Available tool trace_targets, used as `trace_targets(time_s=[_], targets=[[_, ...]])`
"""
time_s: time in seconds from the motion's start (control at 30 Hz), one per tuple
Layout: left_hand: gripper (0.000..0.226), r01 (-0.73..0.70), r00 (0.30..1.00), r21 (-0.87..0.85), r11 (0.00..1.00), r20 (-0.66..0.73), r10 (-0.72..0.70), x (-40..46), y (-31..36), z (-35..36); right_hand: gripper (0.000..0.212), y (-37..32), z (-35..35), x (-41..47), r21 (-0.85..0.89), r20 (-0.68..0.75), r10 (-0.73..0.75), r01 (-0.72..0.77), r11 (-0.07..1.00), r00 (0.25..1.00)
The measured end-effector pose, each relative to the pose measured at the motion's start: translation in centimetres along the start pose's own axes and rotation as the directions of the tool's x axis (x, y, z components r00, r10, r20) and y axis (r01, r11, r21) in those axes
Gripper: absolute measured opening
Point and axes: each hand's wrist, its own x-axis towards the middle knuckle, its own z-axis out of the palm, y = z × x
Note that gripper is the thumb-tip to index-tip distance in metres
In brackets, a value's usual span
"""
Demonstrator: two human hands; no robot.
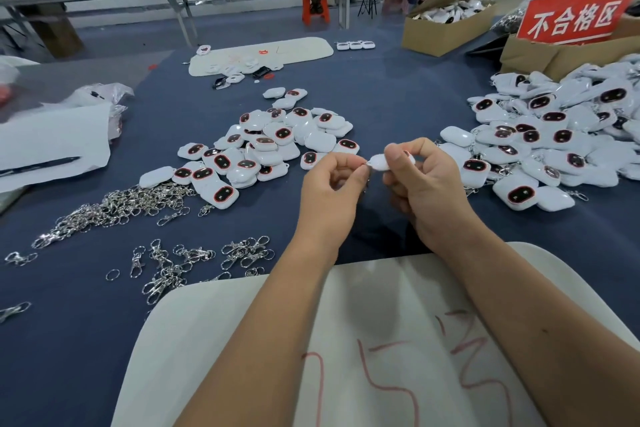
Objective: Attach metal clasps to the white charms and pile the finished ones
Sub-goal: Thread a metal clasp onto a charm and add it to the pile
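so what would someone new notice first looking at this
Probably the two hands at the centre: the right hand grips a white charm while the left hand pinches a metal clasp at its edge. Next, the heaps of white charms, one in the middle of the blue table and a bigger one at the right. A bright red sign stands at the far right.

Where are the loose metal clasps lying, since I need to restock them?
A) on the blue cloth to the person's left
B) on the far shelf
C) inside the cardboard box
A: the loose metal clasps lie spread on the blue cloth, left of the left hand.
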Motion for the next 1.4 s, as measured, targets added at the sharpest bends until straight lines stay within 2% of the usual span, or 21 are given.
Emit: trace_targets(time_s=[0.07, 0.13, 0.27, 0.37, 0.43, 0.5, 0.53, 0.67, 0.73, 0.77, 0.8, 0.87, 0.9, 0.93, 1.0, 1.07, 1.17, 1.27, 1.4], targets=[[0.006, 0.113, 0.993, -0.199, 0.973, 0.06, -0.103, -0.1, 0.1, 0.4, 0.028, 0.0, -0.2, 0.1, 0.052, 0.013, 0.019, -0.019, 0.998, 1.0], [0.006, 0.148, 0.989, -0.315, 0.938, 0.056, -0.137, -0.1, 0.1, 0.4, 0.029, 0.1, -0.2, 0.2, 0.054, 0.023, 0.023, -0.025, 0.998, 0.999], [0.007, 0.178, 0.98, -0.426, 0.887, -0.007, -0.2, 0.0, 0.3, 0.0, 0.031, 0.1, 0.1, 0.2, 0.033, 0.016, 0.031, -0.032, 0.999, 0.999], [0.012, 0.075, 0.995, -0.282, 0.956, -0.038, -0.089, 0.0, 0.3, -0.2, 0.035, 0.1, 0.1, 0.2, 0.035, -0.005, 0.04, -0.039, 0.999, 0.999], [0.016, -0.079, 0.996, -0.012, 0.997, -0.049, 0.078, 0.3, 0.2, -0.7, 0.042, 0.1, 0.3, 0.1, 0.02, -0.01, 0.042, -0.042, 0.999, 0.999], [0.016, -0.226, 0.973, 0.244, 0.943, 0.012, 0.23, 0.6, 0.1, -1.2, 0.043, 0.1, 0.4, -0.1, -0.005, -0.023, 0.039, -0.039, 0.999, 0.999], [0.016, -0.282, 0.959, 0.312, 0.907, 0.057, 0.278, 0.5, 0.1, -1.4, 0.041, 0.0, 0.4, -0.1, -0.017, -0.036, 0.034, -0.035, 0.999, 0.999], [0.017, -0.457, 0.89, 0.41, 0.79, 0.218, 0.401, 0.2, 0.1, -1.3, 0.039, 0.0, 0.2, 0.0, -0.033, -0.087, 0.032, -0.035, 0.999, 0.996], [0.017, -0.486, 0.874, 0.444, 0.753, 0.233, 0.426, 0.3, -0.1, -1.3, 0.039, -0.1, 0.2, 0.1, -0.027, -0.102, 0.039, -0.042, 0.999, 0.994], [0.016, -0.46, 0.887, 0.435, 0.774, 0.199, 0.416, 0.3, -0.2, -1.2, 0.038, -0.1, 0.2, 0.1, -0.019, -0.105, 0.037, -0.039, 0.999, 0.994], [0.015, -0.389, 0.921, 0.375, 0.842, 0.127, 0.368, 0.2, -0.3, -0.8, 0.038, -0.1, 0.2, 0.1, -0.008, -0.104, 0.032, -0.033, 0.999, 0.994], [0.012, -0.124, 0.992, 0.06, 0.99, -0.03, 0.126, -0.1, -0.2, 0.0, 0.034, -0.1, 0.3, 0.0, 0.024, -0.081, 0.018, -0.017, 1.0, 0.997], [0.01, 0.025, 0.999, -0.133, 0.991, -0.042, -0.031, -0.3, -0.1, 0.4, 0.032, -0.1, 0.3, 0.0, 0.037, -0.061, 0.009, -0.007, 0.999, 0.998], [0.008, 0.142, 0.988, -0.279, 0.95, -0.011, -0.151, -0.4, 0.0, 0.7, 0.029, -0.1, 0.3, 0.0, 0.043, -0.04, 0.0, 0.001, 0.999, 0.999], [0.008, 0.261, 0.964, -0.404, 0.877, 0.065, -0.257, -0.4, 0.0, 0.8, 0.028, 0.0, 0.1, 0.0, 0.04, -0.012, -0.01, 0.011, 0.999, 1.0], [0.007, 0.295, 0.953, -0.501, 0.814, 0.099, -0.285, -0.3, 0.2, 0.6, 0.029, 0.0, 0.1, -0.1, 0.028, 0.006, -0.015, 0.015, 0.999, 1.0], [0.008, 0.287, 0.949, -0.581, 0.761, 0.068, -0.307, -0.3, 0.4, 0.4, 0.033, 0.0, 0.2, -0.1, 0.012, 0.025, -0.016, 0.015, 1.0, 1.0], [0.01, 0.217, 0.965, -0.512, 0.831, -0.018, -0.262, -0.3, 0.2, 0.4, 0.034, 0.1, 0.1, -0.1, 0.014, 0.024, 0.005, -0.005, 1.0, 1.0], [0.013, 0.083, 0.987, -0.271, 0.959, -0.111, -0.117, 0.1, -0.1, -0.1, 0.027, 0.4, -0.2, 0.1, 0.009, 0.053, 0.028, -0.029, 1.0, 0.998]])
